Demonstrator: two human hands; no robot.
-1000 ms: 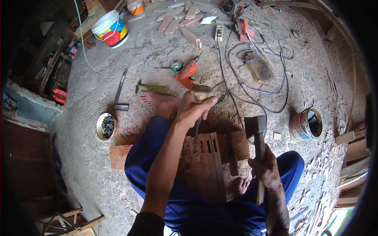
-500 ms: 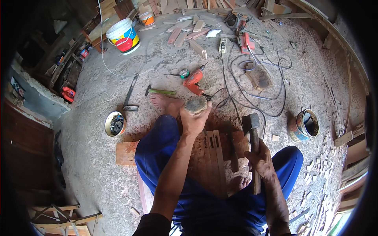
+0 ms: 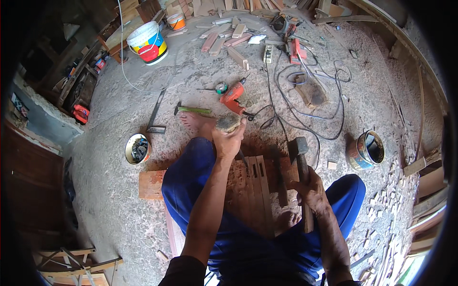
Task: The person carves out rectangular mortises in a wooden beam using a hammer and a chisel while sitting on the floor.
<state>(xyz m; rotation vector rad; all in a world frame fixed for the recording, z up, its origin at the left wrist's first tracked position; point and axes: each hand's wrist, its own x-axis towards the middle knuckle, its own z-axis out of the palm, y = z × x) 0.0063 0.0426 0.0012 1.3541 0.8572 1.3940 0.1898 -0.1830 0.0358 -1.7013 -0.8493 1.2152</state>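
My left hand [image 3: 228, 144] is wrapped round what looks like a chisel, its worn, round wooden handle end [image 3: 227, 122] facing up. A thin dark part shows below the fist; the rest is hidden. In my right hand [image 3: 313, 191] is a hammer [image 3: 299, 146] with a dark blocky head and a wooden handle, head upward. Between my legs lie wooden strips, one slotted with narrow mortises [image 3: 260, 174]. They rest across a wooden block [image 3: 151, 185]. A dark flat bar [image 3: 282, 188] lies to their right. The hammer is apart from the chisel.
Beyond my left foot are a green-handled hammer [image 3: 193, 110], a red drill [image 3: 233, 97] and a metal square [image 3: 156, 119]. Tins stand at left [image 3: 139, 148] and right [image 3: 365, 150]. Cables [image 3: 305, 114] loop over the floor. Farther off are wood offcuts [image 3: 217, 46] and a bucket [image 3: 148, 44].
My left hand has shifted slightly left and tilted with the chisel. The hammer has moved a little left, its head swung slightly leftward. The view has shifted slightly too.
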